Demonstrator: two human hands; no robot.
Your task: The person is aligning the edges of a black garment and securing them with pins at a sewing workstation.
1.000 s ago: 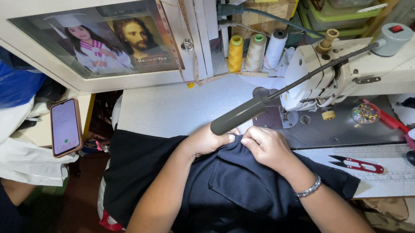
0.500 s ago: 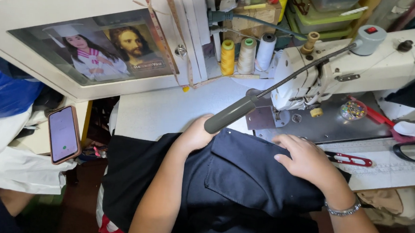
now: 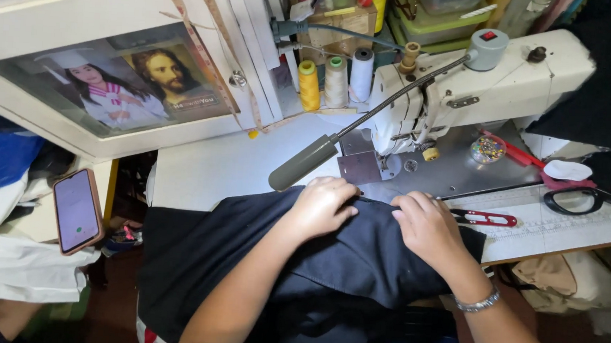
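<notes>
In the head view, a dark navy garment is spread over the near edge of the white sewing table and hangs into the lap. Both hands are laid on its far edge, just in front of the sewing machine. The left hand is pressed palm down with the fingers curled over a fold; nothing is gripped, the cloth is only pinned flat. The right hand is likewise laid flat, fingers nearly together, on the cloth just beside the red thread snips, which are not touched.

The step in hand is judged to be the lining up of a seam edge toward the presser foot, beneath the grey gooseneck lamp. The cloth appears not yet fed under the foot, so the edge would need to be slid further away and kept square.

As for containers, a small round clear dish on the machine bed is filled with many-coloured pins or beads. At the far side, yellow, green and white thread cones stand on a small ledge. Black-handled scissors lie at the right, a phone at the left.
</notes>
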